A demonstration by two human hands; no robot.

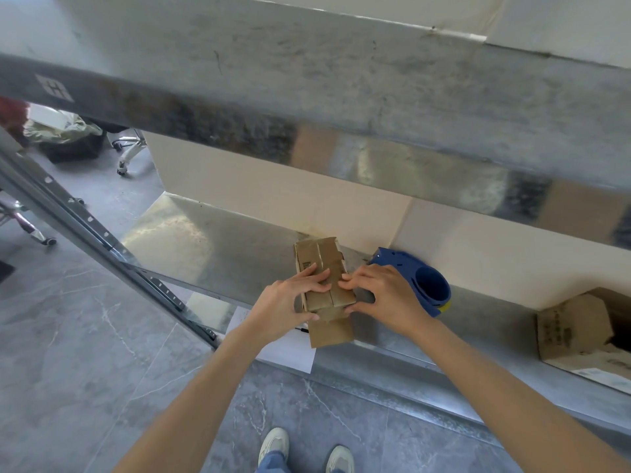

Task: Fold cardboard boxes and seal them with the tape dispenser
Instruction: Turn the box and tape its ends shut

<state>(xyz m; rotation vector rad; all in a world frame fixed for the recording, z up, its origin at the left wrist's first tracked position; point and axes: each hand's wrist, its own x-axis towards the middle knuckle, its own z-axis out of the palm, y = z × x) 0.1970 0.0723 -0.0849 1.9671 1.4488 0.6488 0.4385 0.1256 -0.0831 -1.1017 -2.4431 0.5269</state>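
Observation:
A small brown cardboard box (322, 268) rests on the metal shelf (211, 240), one loose flap hanging over the shelf's front edge. My left hand (285, 302) grips its left side, fingers curled over the top flaps and thumb under the near edge. From the right, my right hand (382, 298) holds the box, fingertips pressing the flaps together at the middle seam. Just behind my right hand lies a blue tape dispenser (420, 281) on the shelf.
An upper metal shelf (307, 107) juts out overhead. At the right edge of the lower shelf stands another open cardboard box (577, 329). A white paper (290, 349) hangs at the shelf front. Slanted metal rails (102, 240) and office chair wheels (123, 169) occupy the left floor.

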